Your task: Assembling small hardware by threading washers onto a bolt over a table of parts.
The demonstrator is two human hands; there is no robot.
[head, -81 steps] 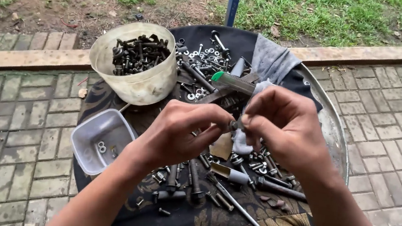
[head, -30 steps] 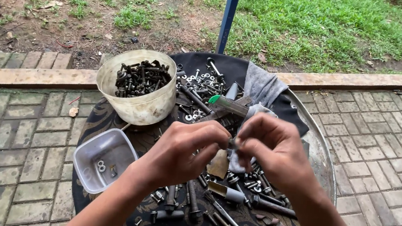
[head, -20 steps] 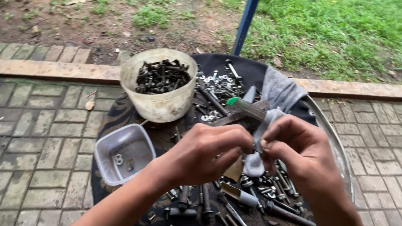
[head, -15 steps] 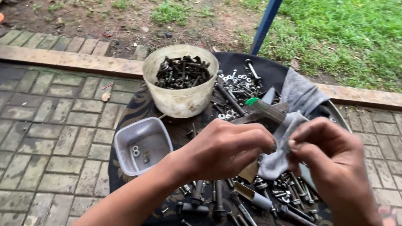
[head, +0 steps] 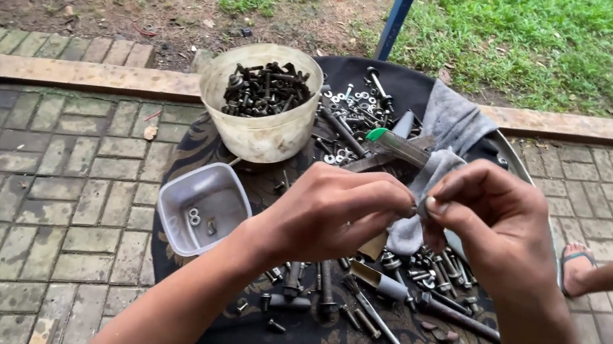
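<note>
At frame centre, left hand [head: 332,216] and right hand [head: 495,222] pinch a small metal part [head: 420,204], hardly visible, fingertips closed; view has shifted, bucket of bolts [head: 262,99] now upper-centre, grip unchanged.

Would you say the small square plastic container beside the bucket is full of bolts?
No, the square container holds only a few small washers or nuts.

Small metal part [head: 418,203] — dark, largely hidden, pinched between the fingertips of both hands, held above the counter; exact kind cannot be told. Grey rag [head: 427,179] — soft, crumpled, just behind the part, draped over scattered bolts [head: 417,271] on the dark patterned cloth.
</note>
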